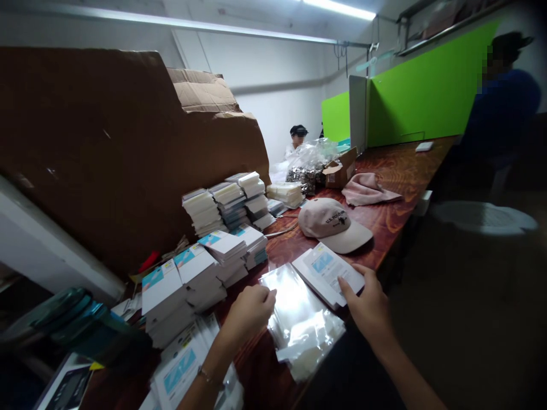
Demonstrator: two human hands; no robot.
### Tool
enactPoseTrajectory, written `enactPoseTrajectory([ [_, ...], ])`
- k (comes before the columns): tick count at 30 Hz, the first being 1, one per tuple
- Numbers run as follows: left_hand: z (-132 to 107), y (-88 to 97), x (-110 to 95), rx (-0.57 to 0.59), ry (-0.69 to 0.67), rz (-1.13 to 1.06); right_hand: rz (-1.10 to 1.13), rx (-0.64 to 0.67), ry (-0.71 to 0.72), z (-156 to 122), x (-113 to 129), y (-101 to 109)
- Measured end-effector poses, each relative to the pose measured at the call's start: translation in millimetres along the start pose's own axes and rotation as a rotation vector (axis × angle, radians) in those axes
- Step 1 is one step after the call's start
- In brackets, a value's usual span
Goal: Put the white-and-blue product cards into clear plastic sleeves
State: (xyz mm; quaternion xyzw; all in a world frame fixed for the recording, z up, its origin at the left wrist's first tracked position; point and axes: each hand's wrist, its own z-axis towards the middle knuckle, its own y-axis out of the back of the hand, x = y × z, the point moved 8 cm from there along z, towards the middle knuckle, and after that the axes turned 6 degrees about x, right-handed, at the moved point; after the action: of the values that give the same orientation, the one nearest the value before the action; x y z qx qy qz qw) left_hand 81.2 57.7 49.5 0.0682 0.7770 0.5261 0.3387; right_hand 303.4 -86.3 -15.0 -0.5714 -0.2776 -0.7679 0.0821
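My left hand (251,310) is closed in a pinch at the left edge of a pile of clear plastic bags (299,319). My right hand (370,302) grips a white printed card (329,267) by its right edge, thumb on top. That card lies over a small stack of white cards (307,270), just behind the bags. Left of my left arm are more packed cards (183,370) with a blue print, some in clear sleeves. Stacked white cards with blue corners (164,290) stand behind them.
A beige cap (333,222) and a pink cloth (367,189) lie farther along the wooden table (410,165). Taller card stacks (203,210) stand against a large cardboard sheet (106,142). A bluish transparent container (94,324) is at left. Two people sit farther off.
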Motion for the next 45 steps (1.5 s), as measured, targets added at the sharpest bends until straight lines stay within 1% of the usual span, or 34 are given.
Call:
enactPoseTrajectory([
  [3,-0.2,1.7,-3.2,0.024,-0.053,-0.153,0.08,-0.068,-0.009,-4.2,4.1,8.0],
  [5,-1.0,4.7,-5.7,0.021,-0.082,-0.253,0.161,-0.118,0.003,-9.8,12.2,17.0],
  [7,-1.7,10.1,-7.5,-0.005,-0.108,-0.344,0.332,-0.131,-0.009,-15.8,20.0,25.6],
  [8,-2.0,13.7,-7.9,-0.028,-0.118,-0.385,0.445,-0.111,-0.038,-18.2,22.6,27.7],
  [9,-2.2,17.6,-8.0,-0.053,-0.126,-0.424,0.561,-0.063,-0.084,-20.1,24.7,27.2],
  [11,-3.0,24.6,-8.3,-0.098,-0.137,-0.496,0.735,0.095,-0.202,-24.0,29.1,18.7],
  [13,-5.2,29.8,-11.1,-0.121,-0.151,-0.566,0.758,0.278,-0.285,-28.5,34.5,6.8],
  [15,-9.7,33.9,-16.7,-0.128,-0.172,-0.684,0.719,0.422,-0.319,-32.5,37.7,-4.5],
  [16,-12.9,36.2,-20.2,-0.133,-0.185,-0.756,0.702,0.466,-0.323,-33.7,38.2,-8.9],
  [18,-20.3,40.2,-28.4,-0.14,-0.213,-0.895,0.703,0.509,-0.321,-34.5,38.2,-15.2],
  [20,-27.6,42.1,-37.6,-0.133,-0.244,-0.984,0.745,0.5,-0.323,-34.0,37.7,-17.3],
  [22,-32.8,39.1,-46.5,-0.096,-0.26,-1.038,0.805,0.461,-0.343,-33.8,37.1,-16.7],
  [24,-36.0,31.5,-53.6,-0.052,-0.26,-1.076,0.873,0.383,-0.36,-34.2,36.6,-13.6],
  [27,-38.7,17.4,-63.5,0.012,-0.286,-1.12,0.944,0.238,-0.346,-36.6,36.9,-7.6],
  [28,-39.2,13.4,-66.6,0.035,-0.303,-1.138,0.961,0.206,-0.337,-37.9,37.4,-6.6],
  [30,-39.9,9.8,-69.3,0.047,-0.322,-1.177,1.006,0.193,-0.336,-40.8,38.7,-7.6],
  [31,-40.1,11.1,-68.0,0.024,-0.317,-1.201,1.032,0.21,-0.337,-41.9,39.9,-8.9],
  [33,-40.7,18.5,-61.2,-0.066,-0.285,-1.26,1.055,0.293,-0.327,-43.3,44.7,-12.2],
  [35,-42.4,28.4,-53.0,-0.164,-0.252,-1.324,0.998,0.398,-0.271,-43.9,51.8,-14.0],
  [37,-44.9,38.3,-47.1,-0.251,-0.251,-1.374,0.901,0.482,-0.202,-45.4,57.9,-15.3],
  [40,-49.3,50.0,-42.9,-0.371,-0.288,-1.392,0.828,0.545,-0.183,-50.0,60.3,-19.9],
  [42,-50.8,51.5,-43.9,-0.399,-0.305,-1.372,0.828,0.555,-0.213,-53.4,58.6,-23.2],
  [45,-51.2,44.7,-49.7,-0.366,-0.308,-1.336,0.84,0.547,-0.231,-56.6,54.8,-24.3],
])
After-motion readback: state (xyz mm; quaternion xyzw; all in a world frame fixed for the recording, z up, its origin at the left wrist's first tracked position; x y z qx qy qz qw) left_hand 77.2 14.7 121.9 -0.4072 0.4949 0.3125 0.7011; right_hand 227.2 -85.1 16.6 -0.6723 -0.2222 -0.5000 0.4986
